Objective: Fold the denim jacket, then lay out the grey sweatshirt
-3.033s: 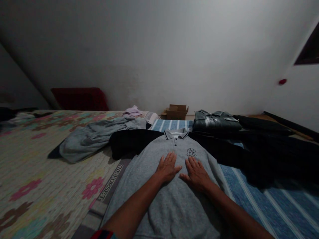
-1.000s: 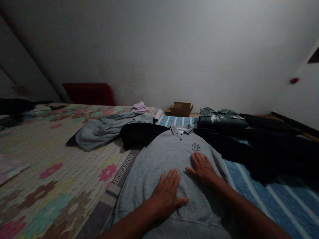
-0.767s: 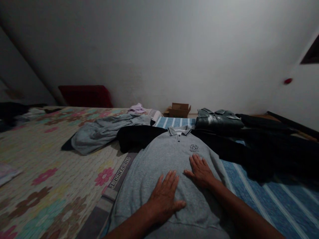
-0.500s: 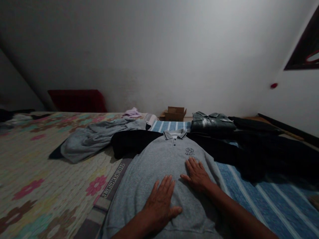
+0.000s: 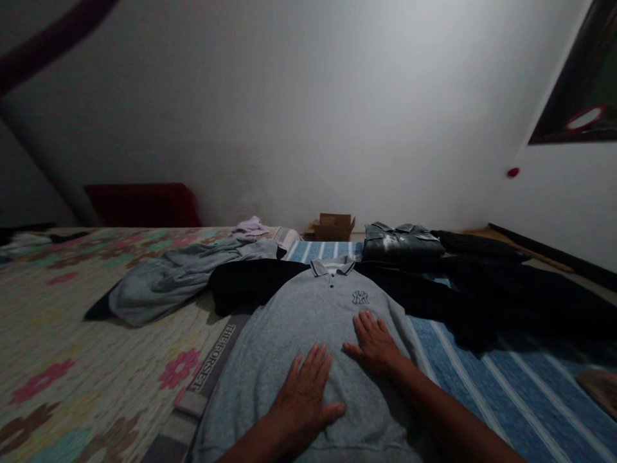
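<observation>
A grey polo-collared shirt point(image 5: 270, 354) with black sleeves lies face up in front of me, its collar at the far end and a dark letter emblem on the chest. My left hand point(image 5: 303, 392) rests flat on the lower middle of it, fingers stretched out. Just below the emblem, my right hand point(image 5: 373, 344) also lies open on the cloth, fingers extended. Neither hand grips anything. The black sleeve point(image 5: 255, 280) on the left runs out sideways; the one on the right merges with other dark clothing.
A crumpled grey garment point(image 5: 164, 283) lies left on the flowered bedcover point(image 5: 120, 360). Beyond the shirt are a folded dark denim jacket point(image 5: 402, 241) and a cardboard box point(image 5: 333, 226). Dark clothes point(image 5: 530, 296) spread over the blue striped mat point(image 5: 482, 379) at right.
The view has shifted slightly, so the scene sits a little lower and further left. Both hands stay flat on the shirt in nearly the same places. A dark curved shape now shows top left.
</observation>
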`<action>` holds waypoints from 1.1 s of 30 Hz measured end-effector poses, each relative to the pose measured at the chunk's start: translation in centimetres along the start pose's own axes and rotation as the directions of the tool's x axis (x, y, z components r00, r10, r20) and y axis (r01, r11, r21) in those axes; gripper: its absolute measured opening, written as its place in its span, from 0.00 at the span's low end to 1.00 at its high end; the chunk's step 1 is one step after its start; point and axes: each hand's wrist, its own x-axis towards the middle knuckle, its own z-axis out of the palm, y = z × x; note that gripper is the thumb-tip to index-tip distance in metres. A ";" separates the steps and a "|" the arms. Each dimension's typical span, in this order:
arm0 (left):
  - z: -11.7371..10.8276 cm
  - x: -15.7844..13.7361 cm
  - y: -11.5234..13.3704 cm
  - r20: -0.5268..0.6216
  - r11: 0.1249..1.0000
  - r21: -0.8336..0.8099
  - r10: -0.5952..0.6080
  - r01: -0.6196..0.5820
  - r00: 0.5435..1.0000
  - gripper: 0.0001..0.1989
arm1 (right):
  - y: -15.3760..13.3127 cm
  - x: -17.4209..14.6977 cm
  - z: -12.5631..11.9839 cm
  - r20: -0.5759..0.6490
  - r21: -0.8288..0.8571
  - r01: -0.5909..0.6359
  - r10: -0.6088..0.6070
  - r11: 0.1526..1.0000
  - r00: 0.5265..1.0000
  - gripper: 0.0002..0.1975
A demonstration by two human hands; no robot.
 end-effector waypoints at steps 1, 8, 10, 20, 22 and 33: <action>-0.1 -0.1 0.1 -0.001 1.000 0.001 0.000 0.000 1.000 0.39 | 0.0 0.0 0.0 -0.003 0.003 -0.001 0.001 1.000 1.000 0.44; -0.7 -0.3 0.5 0.034 1.000 0.003 -0.017 0.016 0.999 0.40 | -0.1 0.0 0.1 -0.012 0.005 -0.002 0.002 1.000 1.000 0.43; -1.2 -0.2 0.6 0.065 1.000 -0.002 -0.017 0.017 0.998 0.40 | -0.1 0.0 0.1 -0.016 0.008 -0.002 0.002 1.000 1.000 0.44; -7.7 11.3 -0.7 -0.332 0.991 -0.118 -0.106 0.070 0.937 0.16 | -0.8 -0.1 -0.2 0.008 -0.007 -0.015 0.015 1.000 1.000 0.43; -9.1 15.5 -1.3 -0.386 0.981 -0.137 -0.182 0.139 0.904 0.16 | -0.9 -0.1 -0.2 0.005 -0.006 -0.020 0.020 1.000 1.000 0.42; -9.0 27.8 -4.3 -0.527 0.948 -0.133 -0.314 0.288 0.790 0.15 | 0.5 1.1 2.2 -0.065 0.031 0.012 -0.010 0.999 0.998 0.44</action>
